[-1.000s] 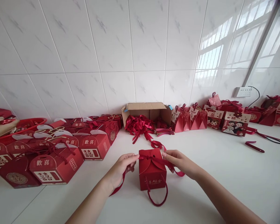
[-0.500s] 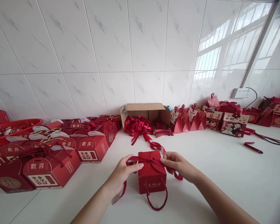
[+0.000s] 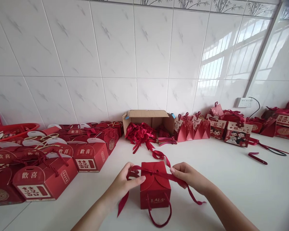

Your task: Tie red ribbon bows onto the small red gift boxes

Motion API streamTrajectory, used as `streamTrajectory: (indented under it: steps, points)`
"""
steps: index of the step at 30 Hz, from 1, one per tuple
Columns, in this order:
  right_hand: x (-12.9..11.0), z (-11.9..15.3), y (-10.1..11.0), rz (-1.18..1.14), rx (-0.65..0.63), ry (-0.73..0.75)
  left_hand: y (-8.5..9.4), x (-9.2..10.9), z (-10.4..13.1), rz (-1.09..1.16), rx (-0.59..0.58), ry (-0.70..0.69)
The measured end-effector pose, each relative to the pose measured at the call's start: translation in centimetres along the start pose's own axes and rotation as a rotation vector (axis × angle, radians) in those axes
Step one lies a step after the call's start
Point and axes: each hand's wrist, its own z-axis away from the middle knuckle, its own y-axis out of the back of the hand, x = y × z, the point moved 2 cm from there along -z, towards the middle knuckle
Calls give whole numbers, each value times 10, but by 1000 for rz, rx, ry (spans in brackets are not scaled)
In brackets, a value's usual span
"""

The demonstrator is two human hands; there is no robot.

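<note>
A small red gift box (image 3: 155, 192) with a rope handle hanging down its near side stands before me on the white table. Its rounded top flaps are folded over, and a dark red ribbon (image 3: 162, 175) runs across them through the slots. My left hand (image 3: 127, 181) is closed on the ribbon's left part, its thumb at the box's top left edge; one tail hangs below. On the other side, my right hand (image 3: 188, 175) pinches the ribbon to the right of the box, with a tail trailing toward the lower right.
Rows of red boxes (image 3: 47, 178) fill the left, by a red basket (image 3: 33, 125). A cardboard carton (image 3: 146, 113) spilling ribbons stands at the tiled wall. Triangular boxes (image 3: 192, 130) and picture boxes (image 3: 238, 136) stand right of it. A dark red folding tool (image 3: 258, 158) lies at the right.
My right hand has drawn the ribbon a little outward, and the strip right of the slots looks straighter. The view has tilted slightly upward.
</note>
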Motion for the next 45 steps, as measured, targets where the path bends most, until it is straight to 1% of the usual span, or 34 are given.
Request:
streamTrajectory:
  steps: [1, 3, 5, 6, 8, 10, 13, 16, 19, 21, 23, 25, 26, 30, 31, 32, 33, 35, 36, 37, 39, 40, 42, 45]
  points:
    - [-3, 2, 0, -58, -7, 25, 0, 0, 1, -5, 38, -15]
    - [-10, 5, -1, -216, 7, 74, -1, 3, 4, -50, 153, -89]
    - [-21, 7, -3, -357, 21, 104, -7, 10, 9, -113, 254, -214]
    - [-27, 8, -5, -399, 18, 113, -13, 14, 12, -143, 274, -285]
    - [-41, 9, -11, -416, -9, 123, -26, 26, 15, -208, 290, -414]
    - [-53, 9, -16, -401, -34, 130, -39, 38, 14, -283, 328, -514]
    - [-61, 11, -20, -406, -32, 144, -48, 52, 4, -357, 421, -592]
    - [-57, 12, -19, -335, 64, 133, -44, 56, -6, -343, 506, -594]
    - [-47, 8, -17, -110, 212, 105, -38, 54, -11, -354, 559, -604]
    - [-43, 0, -20, 54, 275, 127, -36, 53, -12, -379, 572, -623]
    - [-41, -9, -26, 163, 271, 176, -35, 52, -14, -383, 554, -611]
    - [-41, -17, -34, 201, 248, 211, -30, 52, -14, -350, 494, -560]
    - [-40, -20, -37, 209, 254, 221, -27, 52, -14, -321, 436, -526]
    - [-37, -23, -42, 254, 369, 304, -10, 48, -9, -144, 67, -435]
    - [-36, -22, -43, 248, 373, 326, -6, 45, -8, -104, 8, -411]
    - [-34, -21, -43, 232, 360, 337, -2, 41, -8, -79, -11, -369]
    - [-32, -20, -44, 208, 337, 336, 0, 35, -8, -70, 4, -308]
    - [-28, -18, -45, 167, 288, 317, 3, 24, -11, -78, 45, -154]
    - [-28, -18, -47, 153, 269, 308, 2, 19, -13, -74, 40, -78]
    - [-28, -17, -48, 145, 254, 304, 2, 15, -15, -63, 9, -11]
    - [-29, -16, -51, 142, 243, 297, -1, 10, -18, -39, -101, 94]
    - [-30, -16, -52, 139, 253, 287, -1, 9, -18, -31, -146, 131]
    - [-32, -15, -54, 126, 296, 256, 0, 13, -16, -9, -180, 161]
    - [-34, -15, -58, 102, 360, 224, 0, 27, -9, 121, -172, 103]
